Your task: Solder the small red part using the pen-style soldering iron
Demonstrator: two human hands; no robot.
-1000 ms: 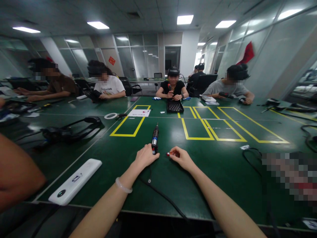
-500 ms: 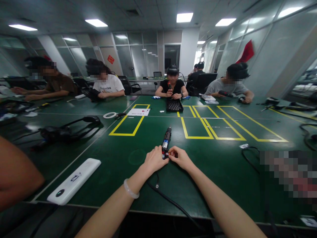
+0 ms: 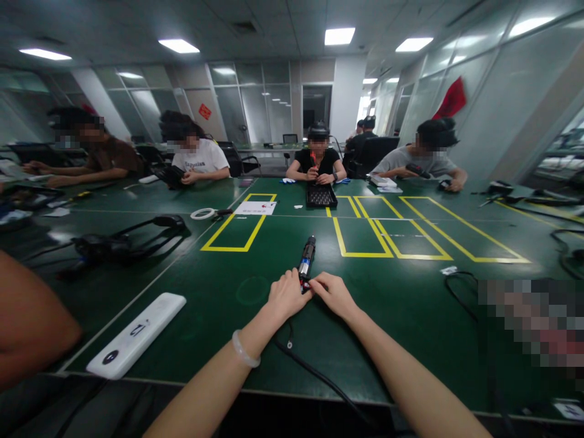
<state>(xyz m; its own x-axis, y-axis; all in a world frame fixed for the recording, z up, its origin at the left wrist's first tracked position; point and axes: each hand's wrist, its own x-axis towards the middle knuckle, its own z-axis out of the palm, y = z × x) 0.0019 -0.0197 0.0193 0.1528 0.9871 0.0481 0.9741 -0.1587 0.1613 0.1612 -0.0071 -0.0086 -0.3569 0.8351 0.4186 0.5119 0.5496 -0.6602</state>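
Note:
An electric screwdriver motor unit (image 3: pixel 305 263) lies on the green table, its black tip pointing away from me and its silver body banded in blue. My left hand (image 3: pixel 288 293) is closed around its near end. On the other side, my right hand (image 3: pixel 334 293) pinches at the same end, where small red and white parts (image 3: pixel 305 284) show between the hands. Exactly what the right fingertips grip is mostly hidden. Below my left wrist, a black cable (image 3: pixel 314 371) and a thin lead with a ring terminal (image 3: pixel 289 344) run along the table.
A white power bank-like device (image 3: pixel 137 334) lies left, with a black headset-like frame (image 3: pixel 128 240) beyond. Yellow tape outlines (image 3: pixel 365 254) mark the table (image 3: pixel 237 377). A co-worker opposite sits at a black tray (image 3: pixel 322 204). Someone's arm (image 3: pixel 31 322) reaches in at left.
My right fingers have drawn in closer to the near end of the motor unit, covering more of the red part. My left hand stays almost where it was.

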